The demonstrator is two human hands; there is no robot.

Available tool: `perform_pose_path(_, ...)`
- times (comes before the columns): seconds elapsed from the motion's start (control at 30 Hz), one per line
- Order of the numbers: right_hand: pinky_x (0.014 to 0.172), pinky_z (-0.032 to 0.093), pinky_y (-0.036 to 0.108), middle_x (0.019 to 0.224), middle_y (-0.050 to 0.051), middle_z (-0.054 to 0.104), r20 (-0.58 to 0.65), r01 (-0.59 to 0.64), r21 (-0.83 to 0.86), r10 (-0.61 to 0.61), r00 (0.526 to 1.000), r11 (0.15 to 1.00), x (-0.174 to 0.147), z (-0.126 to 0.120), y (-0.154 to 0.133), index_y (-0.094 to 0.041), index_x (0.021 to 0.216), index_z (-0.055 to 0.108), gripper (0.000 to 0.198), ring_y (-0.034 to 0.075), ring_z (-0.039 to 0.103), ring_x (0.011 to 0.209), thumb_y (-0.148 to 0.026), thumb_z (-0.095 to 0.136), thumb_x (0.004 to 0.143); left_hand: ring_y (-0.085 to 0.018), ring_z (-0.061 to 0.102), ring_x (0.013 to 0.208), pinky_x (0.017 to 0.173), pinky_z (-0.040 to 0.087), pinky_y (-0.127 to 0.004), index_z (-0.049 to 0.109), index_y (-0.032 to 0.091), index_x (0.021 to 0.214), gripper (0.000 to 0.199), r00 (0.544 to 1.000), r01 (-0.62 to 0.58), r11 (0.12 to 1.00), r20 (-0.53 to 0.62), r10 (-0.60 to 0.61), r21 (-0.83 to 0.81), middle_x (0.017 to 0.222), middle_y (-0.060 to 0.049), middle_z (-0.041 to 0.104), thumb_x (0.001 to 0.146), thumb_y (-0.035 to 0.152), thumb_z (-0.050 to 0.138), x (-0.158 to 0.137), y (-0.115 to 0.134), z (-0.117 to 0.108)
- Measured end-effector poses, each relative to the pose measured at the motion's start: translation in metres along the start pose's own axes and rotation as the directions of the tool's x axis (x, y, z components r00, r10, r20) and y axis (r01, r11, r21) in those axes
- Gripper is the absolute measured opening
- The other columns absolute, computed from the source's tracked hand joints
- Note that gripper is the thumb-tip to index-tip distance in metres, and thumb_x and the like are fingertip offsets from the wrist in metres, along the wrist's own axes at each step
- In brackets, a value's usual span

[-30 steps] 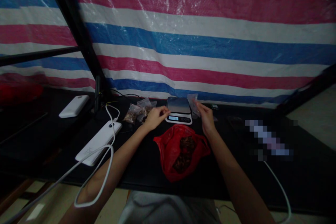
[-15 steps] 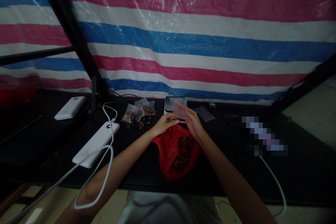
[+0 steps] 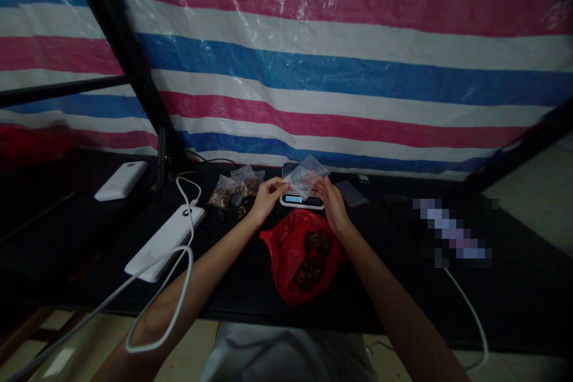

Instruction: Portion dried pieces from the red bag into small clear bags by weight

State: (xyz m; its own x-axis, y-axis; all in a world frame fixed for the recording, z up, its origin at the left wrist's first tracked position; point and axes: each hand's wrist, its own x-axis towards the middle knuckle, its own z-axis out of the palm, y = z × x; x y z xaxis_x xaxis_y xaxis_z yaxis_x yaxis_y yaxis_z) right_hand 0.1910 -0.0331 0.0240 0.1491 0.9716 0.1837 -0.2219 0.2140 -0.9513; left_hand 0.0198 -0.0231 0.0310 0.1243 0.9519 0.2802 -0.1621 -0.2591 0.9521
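**op_remote:** Clear plastic zip bag (image 3: 307, 176) is pinched between both hands, held up just over the digital scale (image 3: 301, 198) at 12 o'clock from the red bag (image 3: 298, 256) of brown dried bits. Left hand (image 3: 265, 198) grips the bag's left edge, fingers curled in; right hand (image 3: 330, 206) pinches its right edge, thumb on top.

**benchwatcher:** Tips for this bit?

**op_remote:** I'd say keep both pinches right at the mouth and pull evenly so it opens without tearing, staying above the red bag. Filled little bags (image 3: 235, 191) sit at 10 o'clock, spare empties (image 3: 350, 193) at 2.
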Motion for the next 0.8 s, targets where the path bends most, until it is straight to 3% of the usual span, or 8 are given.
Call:
perform_pose_path(0.13,0.078,0.049,0.035,0.095,0.006,0.071,-0.039,0.013,-0.039,-0.014,0.999,0.999,-0.001,-0.001,-0.006,-0.019,0.108,0.064,0.051,0.022,0.065,0.085,-0.051,0.064,0.069,-0.011,0.052,0.062,0.061,0.038,-0.022,0.063,0.014,0.072,0.031,0.996,-0.035,0.999,0.077,0.032,0.038,0.065,0.002,0.061,0.068,0.045,0.067,-0.001,-0.003,0.000)
perform_pose_path(0.27,0.075,0.050,0.035,0.087,0.006,0.072,-0.037,0.008,-0.076,-0.011,0.999,0.997,-0.001,-0.001,-0.006,-0.018,0.100,0.066,0.041,0.020,0.065,0.073,-0.041,0.069,0.066,-0.012,0.052,0.062,0.062,0.037,-0.023,0.063,0.014,0.070,0.031,0.986,-0.101,0.984,0.150,0.079,0.149,0.065,0.001,0.060,0.074,0.045,0.062,-0.004,-0.010,0.002)
perform_pose_path(0.37,0.074,0.051,0.035,0.092,0.007,0.071,-0.021,0.052,-0.090,-0.054,0.998,0.995,-0.001,-0.002,-0.002,-0.018,0.101,0.064,0.039,0.022,0.066,0.079,-0.041,0.065,0.069,-0.013,0.053,0.063,0.063,0.038,-0.024,0.066,0.013,0.069,0.031,0.964,-0.128,0.966,0.256,0.068,0.223,0.066,-0.001,0.062,0.076,0.043,0.061,-0.005,-0.014,0.003)
perform_pose_path(0.43,0.074,0.051,0.035,0.103,0.009,0.068,-0.079,0.137,-0.168,-0.152,0.985,0.976,-0.001,-0.003,-0.001,-0.018,0.111,0.058,0.045,0.022,0.064,0.087,-0.039,0.063,0.071,-0.013,0.054,0.063,0.063,0.039,-0.024,0.066,0.013,0.068,0.031,0.966,-0.133,0.967,0.245,0.078,0.217,0.066,-0.002,0.063,0.076,0.043,0.061,-0.006,-0.013,0.003)
perform_pose_path(0.53,0.078,0.049,0.035,0.121,0.011,0.058,-0.168,0.306,-0.440,-0.412,0.895,0.844,-0.003,-0.003,-0.004,-0.020,0.122,0.048,0.054,0.021,0.060,0.098,-0.035,0.063,0.073,-0.012,0.051,0.061,0.062,0.038,-0.024,0.062,0.014,0.063,0.031,0.980,-0.197,0.941,0.094,0.178,0.274,0.062,-0.001,0.060,0.078,0.041,0.060,-0.006,-0.007,0.000)
perform_pose_path(0.6,0.083,0.047,0.035,0.118,0.009,0.061,-0.026,0.391,-0.573,-0.493,0.870,0.720,-0.008,0.000,-0.008,-0.021,0.118,0.053,0.044,0.020,0.060,0.098,-0.032,0.061,0.076,-0.012,0.048,0.062,0.062,0.037,-0.024,0.060,0.015,0.060,0.030,0.962,-0.259,0.895,0.010,0.275,0.362,0.060,0.001,0.056,0.079,0.038,0.060,-0.006,-0.002,-0.002)
perform_pose_path(0.7,0.081,0.047,0.032,0.096,0.004,0.070,0.327,0.488,-0.598,-0.363,0.873,0.635,-0.018,0.011,-0.012,-0.023,0.098,0.066,0.021,0.019,0.064,0.087,-0.029,0.058,0.080,-0.013,0.047,0.064,0.062,0.036,-0.024,0.056,0.016,0.058,0.030,0.935,-0.330,0.835,0.029,0.354,0.440,0.059,0.001,0.052,0.079,0.037,0.060,-0.008,-0.001,-0.003)
perform_pose_path(0.8,0.075,0.049,0.032,0.085,0.004,0.072,0.400,0.488,-0.642,-0.284,0.871,0.592,-0.025,0.020,-0.008,-0.023,0.091,0.070,0.017,0.021,0.067,0.078,-0.028,0.061,0.079,-0.014,0.049,0.066,0.064,0.038,-0.025,0.057,0.016,0.059,0.028,0.924,-0.376,0.810,0.114,0.366,0.449,0.062,0.000,0.055,0.080,0.035,0.060,-0.010,-0.006,-0.001)
